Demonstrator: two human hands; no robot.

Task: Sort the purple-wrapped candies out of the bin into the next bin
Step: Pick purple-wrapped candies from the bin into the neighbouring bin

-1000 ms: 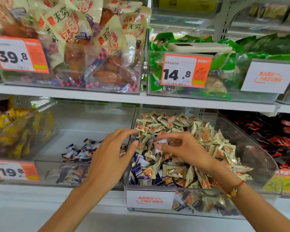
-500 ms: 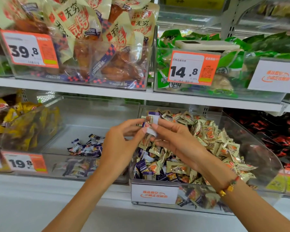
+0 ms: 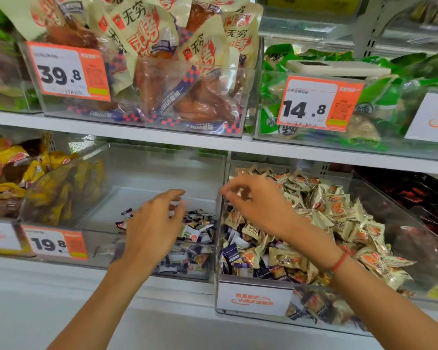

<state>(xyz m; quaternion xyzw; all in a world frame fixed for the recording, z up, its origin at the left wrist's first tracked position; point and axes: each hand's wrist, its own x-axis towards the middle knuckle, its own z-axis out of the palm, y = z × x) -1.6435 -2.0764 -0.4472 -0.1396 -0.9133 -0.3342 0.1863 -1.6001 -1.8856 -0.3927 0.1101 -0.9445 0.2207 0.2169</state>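
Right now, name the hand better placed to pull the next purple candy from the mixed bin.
Right hand: it hovers over the mixed bin, with purple candies just below it. The left hand is over the next bin.

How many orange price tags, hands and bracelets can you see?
Orange price tags: 3, reading 39.8, 14.8 and 19.8
Hands: 2, the left hand and the right hand
Red bracelet: 1, on the right wrist
Total: 6
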